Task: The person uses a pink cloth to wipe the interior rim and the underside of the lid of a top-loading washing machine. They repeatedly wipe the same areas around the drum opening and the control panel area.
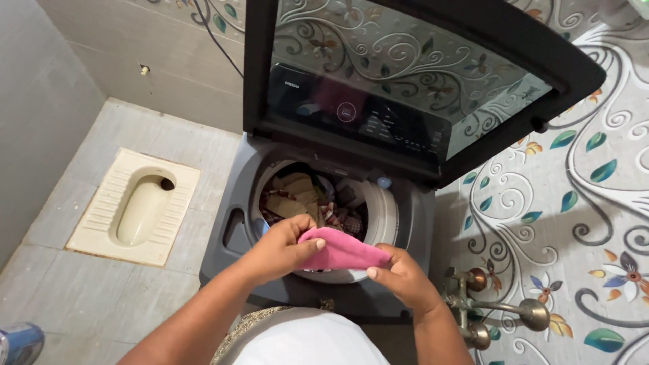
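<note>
Hands meet over the near rim of a top-loading washing machine [223, 233], both gripping one pink cloth [338, 249]. The left hand [280, 249] pinches the cloth's left end, thumb on top and fingers curled beneath. The right hand [402, 276] clasps the right end, its thumb pressed along the near edge. Between them the cloth lies stretched and slightly folded, held just above the open drum [382, 209], at its near side.

Inside the drum sits a heap of laundry [304, 199] in brown, tan and patterned fabrics. The machine's dark glass lid [405, 74] stands raised at the far side, mirroring the swirling floral wall tiles [595, 149] that cover the right of the scene.

To the left, well apart from the machine, a cream squat toilet pan [138, 206] is set into the grey tiled floor [74, 297]. Near right, beside the right forearm, a metal tap with round knobs [503, 307] juts from the wall. A cable [216, 40] runs down the far wall.
</note>
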